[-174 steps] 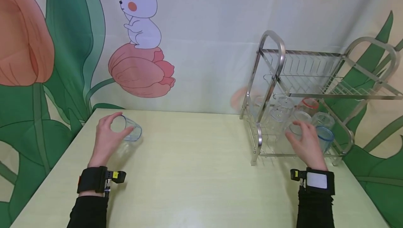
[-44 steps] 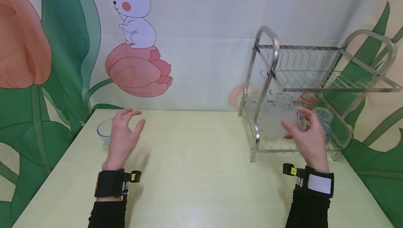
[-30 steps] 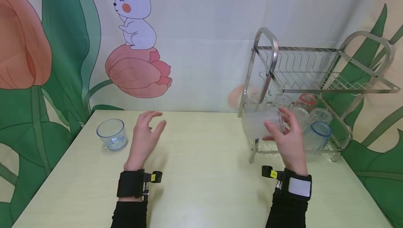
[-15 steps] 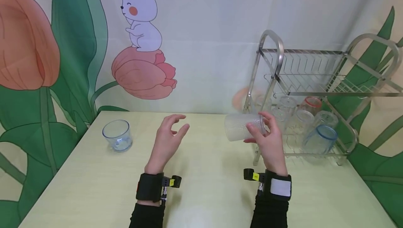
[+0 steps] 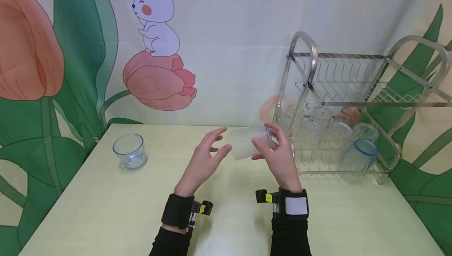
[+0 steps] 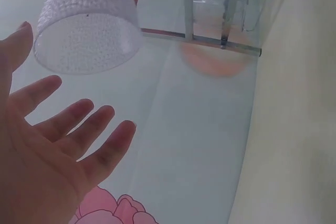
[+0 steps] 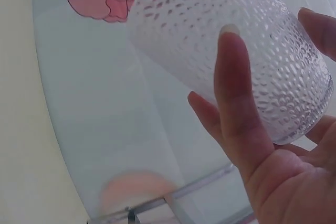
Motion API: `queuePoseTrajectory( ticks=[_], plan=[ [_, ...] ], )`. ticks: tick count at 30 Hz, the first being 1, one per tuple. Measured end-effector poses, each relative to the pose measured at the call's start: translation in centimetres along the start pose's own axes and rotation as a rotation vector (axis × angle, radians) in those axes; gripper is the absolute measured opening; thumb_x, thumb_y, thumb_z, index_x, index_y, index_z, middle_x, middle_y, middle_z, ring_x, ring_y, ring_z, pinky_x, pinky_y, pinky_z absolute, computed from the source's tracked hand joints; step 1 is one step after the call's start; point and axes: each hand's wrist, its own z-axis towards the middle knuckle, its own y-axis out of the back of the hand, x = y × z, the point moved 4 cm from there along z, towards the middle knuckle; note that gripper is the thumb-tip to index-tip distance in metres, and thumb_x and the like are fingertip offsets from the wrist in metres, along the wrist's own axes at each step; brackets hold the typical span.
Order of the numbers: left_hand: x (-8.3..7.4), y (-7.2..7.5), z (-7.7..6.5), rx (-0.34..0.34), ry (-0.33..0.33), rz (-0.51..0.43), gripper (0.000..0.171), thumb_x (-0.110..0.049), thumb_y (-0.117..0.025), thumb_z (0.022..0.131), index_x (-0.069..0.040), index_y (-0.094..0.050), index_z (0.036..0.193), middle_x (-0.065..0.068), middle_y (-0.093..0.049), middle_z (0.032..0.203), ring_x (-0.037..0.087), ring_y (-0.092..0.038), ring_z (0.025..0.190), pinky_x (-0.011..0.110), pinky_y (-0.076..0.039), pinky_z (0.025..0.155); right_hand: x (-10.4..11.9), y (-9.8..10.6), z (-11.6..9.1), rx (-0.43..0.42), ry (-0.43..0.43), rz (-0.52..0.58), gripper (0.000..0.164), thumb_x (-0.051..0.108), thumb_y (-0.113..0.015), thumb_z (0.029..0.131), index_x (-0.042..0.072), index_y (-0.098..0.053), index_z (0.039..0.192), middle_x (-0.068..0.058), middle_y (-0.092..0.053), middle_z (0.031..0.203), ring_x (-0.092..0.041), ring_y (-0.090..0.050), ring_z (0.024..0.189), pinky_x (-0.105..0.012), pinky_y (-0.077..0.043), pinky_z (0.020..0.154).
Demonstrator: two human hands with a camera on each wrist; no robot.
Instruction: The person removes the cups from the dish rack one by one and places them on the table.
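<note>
A clear textured glass [image 5: 244, 143] is held on its side above the middle of the table [image 5: 234, 220], its mouth turned left and its base right. The right hand [image 5: 279, 161] pinches it near the base, with the thumb on the near side and fingers around the far side. The left hand [image 5: 203, 160] is just beside the mouth, its fingers spread and slightly bent, with a gap between them and the rim in the left wrist view.

Well to the left, toward the far edge of the table, a blue-tinted glass [image 5: 135, 161] stands upright. On the right side is a two-tier metal rack [image 5: 374, 104]. Its lower shelf carries several glasses: a blue-rimmed glass [image 5: 357, 157] at the near right, a red-rimmed glass [image 5: 349, 116] farther back, and clear ones grouped about them.

Each wrist wears a black strap with a small camera, above a black sleeve. Behind the table hangs a pale backdrop [image 5: 240, 52] printed with a white rabbit [image 5: 161, 38] on a pink flower [image 5: 159, 85], and a large orange tulip [image 5: 28, 52] at the far left.
</note>
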Motion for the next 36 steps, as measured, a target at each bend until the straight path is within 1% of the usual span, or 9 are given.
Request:
queuePoseTrajectory(
  ticks=[3, 6, 11, 14, 18, 23, 26, 32, 36],
  plan=[
    [0.0, -0.2, -0.1, 0.022, 0.006, -0.031, 0.059, -0.041, -0.059, 0.097, -0.019, -0.040, 0.149, 0.003, -0.045, 0.144, 0.023, -0.046, 0.126, 0.047, -0.048, 0.094, 0.2, -0.8, 0.1, 0.018, 0.016, 0.007, 0.059, 0.023, -0.074, 0.089, 0.014, -0.043, 0.138, -0.015, -0.043, 0.129, -0.038, -0.062, 0.096, -0.048, -0.058, 0.065],
    [0.0, -0.2, -0.1, 0.031, 0.013, -0.058, 0.060, -0.040, -0.058, 0.098, -0.019, -0.037, 0.150, 0.003, -0.044, 0.144, 0.023, -0.048, 0.126, 0.046, -0.048, 0.094, 0.3, -1.1, 0.1, 0.024, 0.026, 0.023, 0.058, 0.023, -0.074, 0.089, 0.015, -0.044, 0.138, -0.015, -0.044, 0.129, -0.037, -0.062, 0.097, -0.048, -0.058, 0.065],
    [0.0, -0.2, 0.0, 0.047, 0.034, -0.125, 0.059, -0.037, -0.059, 0.098, -0.021, -0.035, 0.151, 0.008, -0.043, 0.145, 0.027, -0.050, 0.127, 0.047, -0.049, 0.095, 0.3, -1.4, 0.1, 0.043, 0.014, 0.067, 0.057, 0.021, -0.072, 0.090, 0.015, -0.043, 0.138, -0.015, -0.043, 0.130, -0.038, -0.061, 0.101, -0.048, -0.058, 0.067],
    [0.1, -0.3, -0.1, 0.061, 0.051, -0.173, 0.059, -0.035, -0.058, 0.099, -0.023, -0.034, 0.151, 0.009, -0.041, 0.146, 0.030, -0.049, 0.127, 0.050, -0.049, 0.094, 0.3, -1.5, 0.1, 0.052, 0.003, 0.100, 0.056, 0.018, -0.071, 0.091, 0.015, -0.042, 0.139, -0.015, -0.042, 0.131, -0.038, -0.059, 0.104, -0.046, -0.059, 0.067],
    [-0.1, -0.3, 0.0, 0.066, 0.054, -0.236, 0.059, -0.032, -0.058, 0.099, -0.024, -0.032, 0.152, 0.009, -0.037, 0.148, 0.031, -0.046, 0.130, 0.052, -0.047, 0.095, 0.5, -1.9, -0.1, 0.064, 0.008, 0.137, 0.054, 0.016, -0.068, 0.093, 0.013, -0.040, 0.139, -0.016, -0.042, 0.131, -0.038, -0.057, 0.107, -0.044, -0.059, 0.068],
    [-0.5, 0.1, 0.1, 0.041, 0.023, -0.357, 0.059, -0.025, -0.060, 0.099, -0.022, -0.032, 0.151, 0.009, -0.032, 0.150, 0.031, -0.041, 0.133, 0.052, -0.045, 0.098, 0.8, -3.2, -0.1, 0.113, 0.020, 0.188, 0.051, 0.014, -0.066, 0.094, 0.012, -0.038, 0.138, -0.017, -0.041, 0.129, -0.038, -0.057, 0.106, -0.047, -0.058, 0.071],
    [-0.6, 0.6, 0.1, 0.010, 0.006, -0.405, 0.057, -0.020, -0.060, 0.099, -0.019, -0.034, 0.150, 0.010, -0.033, 0.148, 0.031, -0.041, 0.132, 0.052, -0.046, 0.097, 0.8, -3.8, -0.1, 0.147, 0.023, 0.198, 0.050, 0.014, -0.065, 0.095, 0.012, -0.038, 0.137, -0.017, -0.040, 0.128, -0.037, -0.058, 0.106, -0.048, -0.058, 0.074],
    [-0.5, 1.1, 0.1, -0.033, -0.004, -0.440, 0.054, -0.015, -0.061, 0.097, -0.017, -0.040, 0.147, 0.009, -0.037, 0.144, 0.030, -0.046, 0.126, 0.049, -0.049, 0.094, 0.5, -4.2, -0.1, 0.178, 0.016, 0.185, 0.051, 0.017, -0.065, 0.095, 0.009, -0.038, 0.138, -0.016, -0.040, 0.131, -0.037, -0.058, 0.107, -0.048, -0.057, 0.076],
    [-0.5, 1.2, 0.1, -0.046, 0.005, -0.433, 0.053, -0.015, -0.063, 0.096, -0.016, -0.042, 0.145, 0.008, -0.039, 0.142, 0.028, -0.047, 0.125, 0.044, -0.050, 0.095, 0.4, -4.0, -0.1, 0.188, 0.018, 0.162, 0.052, 0.018, -0.066, 0.095, 0.008, -0.039, 0.138, -0.016, -0.040, 0.132, -0.036, -0.056, 0.111, -0.049, -0.056, 0.079]
  ],
)
